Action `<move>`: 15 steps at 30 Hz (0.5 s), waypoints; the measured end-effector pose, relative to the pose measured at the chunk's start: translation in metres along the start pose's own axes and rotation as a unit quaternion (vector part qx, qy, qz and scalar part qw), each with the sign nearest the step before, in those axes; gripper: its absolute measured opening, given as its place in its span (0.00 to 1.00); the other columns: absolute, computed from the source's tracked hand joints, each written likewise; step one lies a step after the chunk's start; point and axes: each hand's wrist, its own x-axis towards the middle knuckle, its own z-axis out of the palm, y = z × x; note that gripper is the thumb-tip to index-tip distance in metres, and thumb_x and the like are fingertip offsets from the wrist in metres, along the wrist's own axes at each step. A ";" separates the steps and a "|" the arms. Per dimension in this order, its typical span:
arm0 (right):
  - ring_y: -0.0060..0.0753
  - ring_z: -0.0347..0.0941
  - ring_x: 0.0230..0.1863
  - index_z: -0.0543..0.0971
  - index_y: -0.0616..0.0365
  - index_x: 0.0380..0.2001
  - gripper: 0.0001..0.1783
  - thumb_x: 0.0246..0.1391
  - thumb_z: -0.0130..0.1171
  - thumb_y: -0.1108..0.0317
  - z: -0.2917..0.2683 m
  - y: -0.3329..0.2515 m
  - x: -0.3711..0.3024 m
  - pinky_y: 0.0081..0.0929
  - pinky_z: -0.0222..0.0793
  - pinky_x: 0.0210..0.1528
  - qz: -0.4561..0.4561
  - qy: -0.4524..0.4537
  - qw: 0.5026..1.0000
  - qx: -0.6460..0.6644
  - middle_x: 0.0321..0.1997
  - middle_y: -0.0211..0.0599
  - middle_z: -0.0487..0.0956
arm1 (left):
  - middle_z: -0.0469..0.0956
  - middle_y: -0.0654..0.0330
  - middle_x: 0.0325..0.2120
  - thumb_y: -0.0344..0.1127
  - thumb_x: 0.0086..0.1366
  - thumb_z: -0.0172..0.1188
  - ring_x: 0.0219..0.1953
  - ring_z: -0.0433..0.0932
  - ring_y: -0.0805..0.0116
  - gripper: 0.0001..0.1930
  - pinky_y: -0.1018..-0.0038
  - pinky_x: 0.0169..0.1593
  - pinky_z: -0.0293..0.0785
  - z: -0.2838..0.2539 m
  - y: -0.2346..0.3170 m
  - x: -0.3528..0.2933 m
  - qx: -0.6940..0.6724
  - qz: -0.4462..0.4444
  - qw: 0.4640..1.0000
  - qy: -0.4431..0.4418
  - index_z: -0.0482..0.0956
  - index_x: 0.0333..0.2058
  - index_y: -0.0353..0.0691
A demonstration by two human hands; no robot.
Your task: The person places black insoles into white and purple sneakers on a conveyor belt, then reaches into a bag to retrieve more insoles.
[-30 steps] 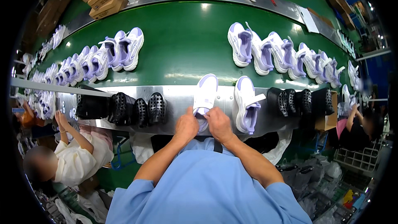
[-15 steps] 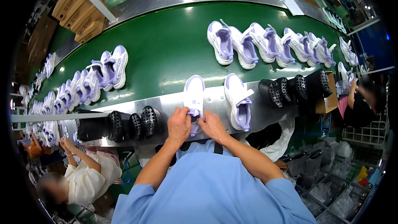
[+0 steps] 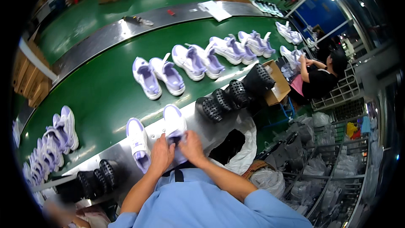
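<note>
A white and lilac sneaker (image 3: 174,118) stands toe away from me on the metal table edge, and both hands are at its opening. My left hand (image 3: 162,154) is closed at the left side of its collar. On the other side, my right hand (image 3: 192,147) grips the collar, its fingertips partly hidden inside the shoe. The matching sneaker (image 3: 138,142) stands just to the left, untouched, its strap lying across it.
Pairs of the same sneakers (image 3: 147,78) stand in a row across the green table (image 3: 105,84). Black perforated pieces (image 3: 209,109) lie right of my hands, more (image 3: 109,173) at left. A cardboard box (image 3: 276,85) and a co-worker (image 3: 318,76) are at right.
My view has swung to the right. Both hands have gone from the left sneaker of the pair to the right one, whose strap no longer sticks out sideways.
</note>
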 end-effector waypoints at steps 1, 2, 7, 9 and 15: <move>0.59 0.73 0.53 0.71 0.67 0.56 0.31 0.52 0.69 0.65 -0.003 -0.014 -0.003 0.46 0.71 0.57 0.022 -0.036 0.998 0.053 0.51 0.58 0.76 | 0.79 0.40 0.37 0.29 0.63 0.61 0.42 0.78 0.38 0.20 0.48 0.47 0.75 0.011 -0.011 0.006 0.007 -0.021 0.999 -0.028 0.76 0.53 0.29; 0.60 0.72 0.57 0.71 0.67 0.57 0.32 0.52 0.69 0.65 -0.008 -0.026 -0.007 0.47 0.70 0.60 0.042 -0.072 0.991 0.105 0.54 0.60 0.75 | 0.79 0.38 0.37 0.29 0.63 0.60 0.43 0.78 0.37 0.21 0.47 0.47 0.74 0.019 -0.024 0.010 0.014 -0.043 0.997 -0.055 0.75 0.54 0.28; 0.60 0.69 0.60 0.77 0.57 0.54 0.27 0.46 0.63 0.73 -0.031 -0.020 0.020 0.48 0.69 0.63 -0.177 -0.034 0.981 0.067 0.57 0.52 0.75 | 0.80 0.36 0.31 0.28 0.65 0.58 0.36 0.79 0.34 0.12 0.45 0.42 0.74 0.015 -0.022 0.021 -0.017 -0.022 0.998 -0.058 0.76 0.47 0.32; 0.57 0.71 0.58 0.78 0.56 0.50 0.24 0.46 0.62 0.73 -0.035 -0.015 0.021 0.46 0.70 0.62 -0.229 -0.035 0.972 0.036 0.54 0.50 0.77 | 0.80 0.35 0.27 0.28 0.66 0.58 0.33 0.80 0.31 0.07 0.42 0.38 0.73 0.013 -0.018 0.025 0.002 -0.047 0.998 -0.053 0.74 0.41 0.32; 0.58 0.77 0.48 0.81 0.56 0.45 0.18 0.48 0.58 0.72 0.003 -0.013 0.034 0.45 0.74 0.57 -0.356 0.009 0.934 0.008 0.48 0.46 0.81 | 0.81 0.35 0.29 0.29 0.64 0.60 0.35 0.81 0.32 0.10 0.44 0.40 0.75 0.016 -0.016 0.034 -0.026 -0.092 0.994 -0.045 0.75 0.43 0.31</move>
